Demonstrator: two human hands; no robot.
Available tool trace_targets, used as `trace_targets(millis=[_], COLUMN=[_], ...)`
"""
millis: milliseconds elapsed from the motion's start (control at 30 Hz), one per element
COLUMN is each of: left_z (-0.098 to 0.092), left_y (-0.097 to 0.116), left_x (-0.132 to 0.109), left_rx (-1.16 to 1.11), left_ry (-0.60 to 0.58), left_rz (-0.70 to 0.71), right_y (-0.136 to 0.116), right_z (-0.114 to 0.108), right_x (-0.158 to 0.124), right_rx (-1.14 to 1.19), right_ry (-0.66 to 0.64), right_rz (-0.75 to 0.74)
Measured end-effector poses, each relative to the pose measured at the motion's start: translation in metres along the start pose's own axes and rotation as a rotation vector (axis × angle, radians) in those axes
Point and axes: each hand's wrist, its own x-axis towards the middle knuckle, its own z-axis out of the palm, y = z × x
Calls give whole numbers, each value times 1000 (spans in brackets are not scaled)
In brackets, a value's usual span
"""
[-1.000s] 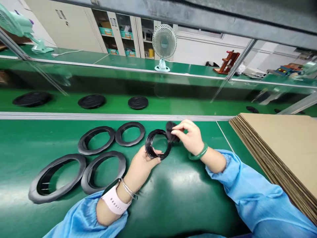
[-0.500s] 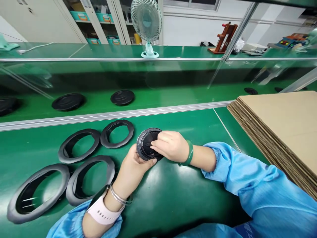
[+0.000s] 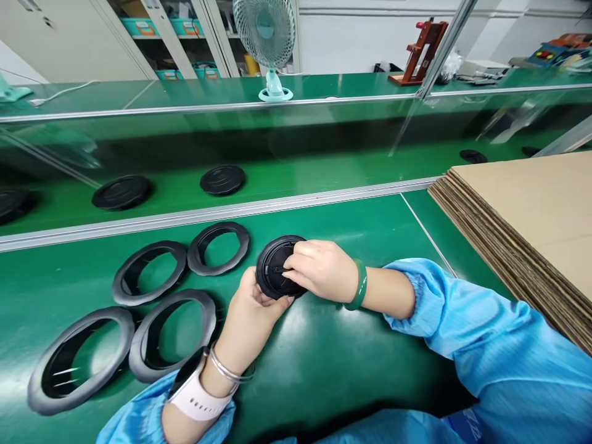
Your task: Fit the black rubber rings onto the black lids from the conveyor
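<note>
A round black disc-shaped part [image 3: 272,262] with a ridged rim is tilted toward me above the green bench. My left hand [image 3: 252,311] wraps its lower left edge, thumb along the near rim. The fingers of my right hand [image 3: 319,271] are pinched together at a small raised piece in the disc's middle; that hand hides the disc's right side. Left of my hands, several black rings lie on the bench, including a small ring [image 3: 219,248] and a larger ring [image 3: 173,333] beside my left wrist.
Beyond the metal rail [image 3: 222,213] runs a green conveyor belt [image 3: 300,169] carrying black discs, one being a nearby disc [image 3: 222,179]. Stacked cardboard sheets [image 3: 522,216] stand at the right. A fan [image 3: 266,37] sits on the shelf behind.
The disc has turned slightly between my hands, its rim now looking smoother and darker. My right hand stays at its middle. The whole view has shifted a little.
</note>
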Motion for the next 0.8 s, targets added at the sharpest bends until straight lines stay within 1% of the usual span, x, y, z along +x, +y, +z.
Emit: trace_targets(millis=[133, 200, 267, 500, 667, 800], left_z=[0, 0, -1, -2, -2, -1], left_y=[-3, -4, -5, -10, -9, -8], left_x=[-2, -2, -2, -2, -1, -1], left_rx=[50, 69, 82, 211, 137, 98], left_ry=[18, 16, 13, 40, 38, 39], left_rz=[23, 30, 34, 85, 52, 30], right_y=[-13, -17, -20, -23, -24, -22], right_z=[-6, -8, -10, -15, -10, -7], right_x=[3, 5, 6, 7, 7, 6], right_rx=[-58, -74, -80, -104, -111, -138], right_ry=[-139, -185, -212, -226, -207, -238], right_rz=[120, 166, 177, 142, 159, 126])
